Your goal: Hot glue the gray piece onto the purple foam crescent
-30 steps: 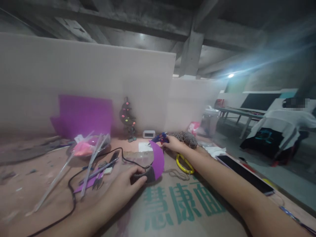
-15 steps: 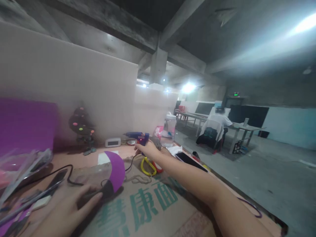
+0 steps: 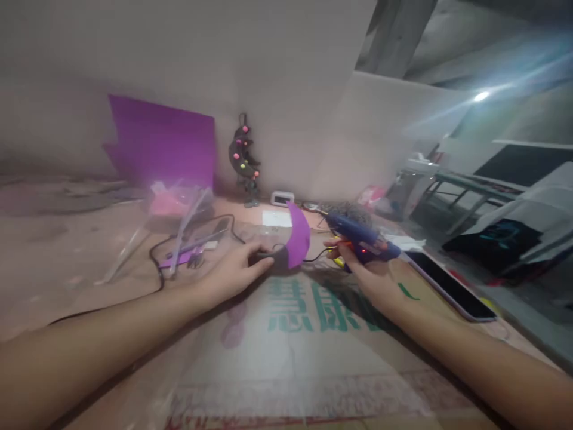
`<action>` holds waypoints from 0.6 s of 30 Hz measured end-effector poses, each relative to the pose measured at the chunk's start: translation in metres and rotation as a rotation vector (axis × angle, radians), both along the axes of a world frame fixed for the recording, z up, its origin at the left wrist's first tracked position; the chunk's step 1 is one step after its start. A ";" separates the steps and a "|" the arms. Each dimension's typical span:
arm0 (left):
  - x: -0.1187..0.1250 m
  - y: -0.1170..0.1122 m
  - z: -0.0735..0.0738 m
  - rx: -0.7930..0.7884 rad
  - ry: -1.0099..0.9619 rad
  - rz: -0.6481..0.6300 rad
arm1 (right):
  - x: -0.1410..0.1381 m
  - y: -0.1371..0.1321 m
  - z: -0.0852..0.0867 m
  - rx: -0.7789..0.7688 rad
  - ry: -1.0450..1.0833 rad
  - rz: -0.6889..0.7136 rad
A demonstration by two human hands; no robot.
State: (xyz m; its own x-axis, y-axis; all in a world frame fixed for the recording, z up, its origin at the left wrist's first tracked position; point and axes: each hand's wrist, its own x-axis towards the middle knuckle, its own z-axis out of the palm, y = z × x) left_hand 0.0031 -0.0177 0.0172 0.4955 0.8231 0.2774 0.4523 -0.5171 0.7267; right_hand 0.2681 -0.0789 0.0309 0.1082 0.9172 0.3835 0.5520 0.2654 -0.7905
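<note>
My left hand [image 3: 239, 263] pinches the dark end of a curved crescent piece [image 3: 299, 236]. Its upper part is purple; the lower end near my fingers looks black, and a thin dark loop stands out from it. In my right hand [image 3: 369, 278] is a blue glue gun [image 3: 353, 230], its nozzle pointing left toward the crescent but apart from it. A small red light glows on the gun's body. The black cord [image 3: 320, 255] runs left behind the crescent. Motion blurs part of the gun, and a yellow handle behind my right fingers is mostly hidden.
Printed cardboard [image 3: 277, 364] covers the table under both arms. A phone [image 3: 452, 286] lies right. Behind stand a dark moon ornament [image 3: 242, 156] with coloured balls, a small white clock [image 3: 282, 198] and a purple sheet [image 3: 170, 140]. Clear plastic bags [image 3: 179, 206] lie left.
My right hand has brought the glue gun from the back of the table nearer to me, beside the crescent. The view has swung left and down. My left hand still holds the crescent.
</note>
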 end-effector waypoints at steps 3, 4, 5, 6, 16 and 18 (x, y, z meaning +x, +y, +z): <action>-0.002 0.000 -0.004 -0.044 -0.030 -0.090 | -0.008 -0.003 0.005 0.066 -0.023 -0.055; -0.003 0.000 -0.004 -0.047 -0.025 -0.108 | -0.011 -0.005 0.007 0.079 -0.056 -0.040; -0.003 0.000 -0.005 -0.046 -0.015 -0.119 | -0.014 -0.007 0.008 0.093 -0.085 -0.024; -0.003 0.000 -0.005 -0.047 -0.005 -0.130 | -0.016 -0.009 0.009 0.092 -0.115 0.000; -0.004 -0.004 -0.003 -0.023 0.005 -0.137 | -0.032 -0.021 0.004 -0.107 -0.107 0.176; -0.004 -0.006 -0.002 -0.024 -0.010 -0.129 | -0.034 -0.022 0.004 -0.069 -0.115 0.191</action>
State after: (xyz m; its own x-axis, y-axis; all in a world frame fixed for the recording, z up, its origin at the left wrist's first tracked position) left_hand -0.0013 -0.0233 0.0156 0.5952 0.7590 0.2639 0.3757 -0.5531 0.7436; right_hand 0.2345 -0.1006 0.0348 -0.1102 0.9413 0.3191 0.5845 0.3211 -0.7451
